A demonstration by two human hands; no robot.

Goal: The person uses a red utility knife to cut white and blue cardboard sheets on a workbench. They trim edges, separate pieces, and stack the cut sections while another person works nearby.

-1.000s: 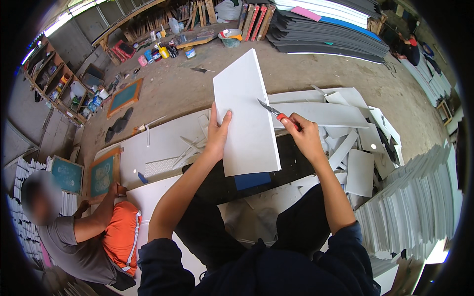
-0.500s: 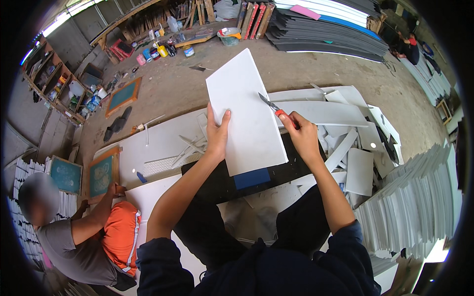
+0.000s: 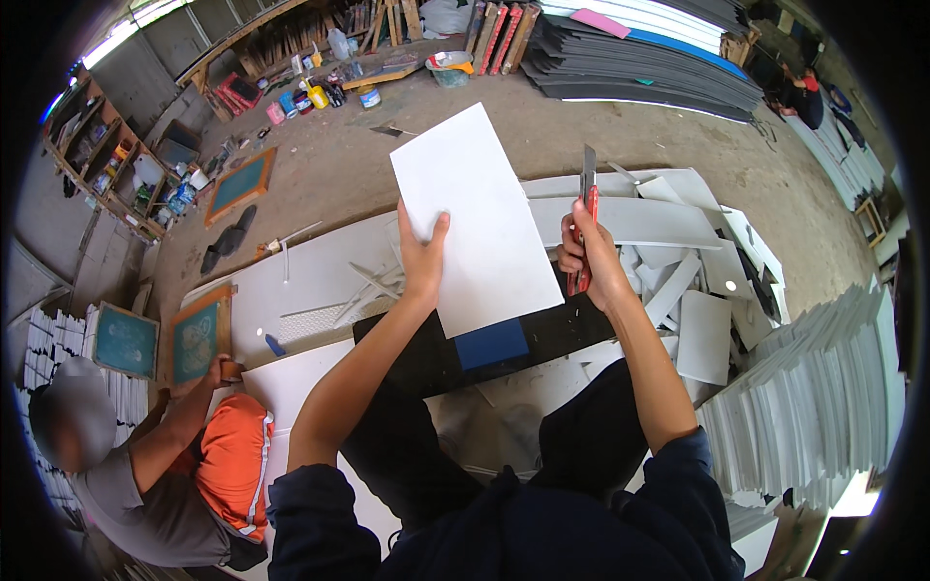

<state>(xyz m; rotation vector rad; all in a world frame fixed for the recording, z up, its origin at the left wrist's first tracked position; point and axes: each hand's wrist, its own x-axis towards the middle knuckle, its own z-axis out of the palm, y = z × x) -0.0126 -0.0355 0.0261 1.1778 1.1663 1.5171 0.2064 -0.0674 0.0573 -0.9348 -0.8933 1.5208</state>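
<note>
A white rectangular foam-like board (image 3: 477, 225) is held up, tilted, in my left hand (image 3: 423, 259). The thumb lies on the face towards me and the other fingers are behind the left edge, mostly hidden. To the right of the board and apart from it, my right hand (image 3: 599, 257) is closed around a red utility knife (image 3: 588, 172) with its blade out and pointing up. Under the board, a black surface (image 3: 402, 360) with a blue rectangle (image 3: 491, 345) lies before my knees.
White offcuts (image 3: 678, 281) pile up at my right, beside a tall stack of white boards (image 3: 794, 397). On the left, a co-worker (image 3: 145, 484) reaches to a framed green screen (image 3: 201, 339). Dark sheets (image 3: 620, 68) are stacked at the back.
My right hand has drawn the knife away from the board's right edge and turned its blade upward. The board has shifted slightly left. The co-worker's hand has moved a little.
</note>
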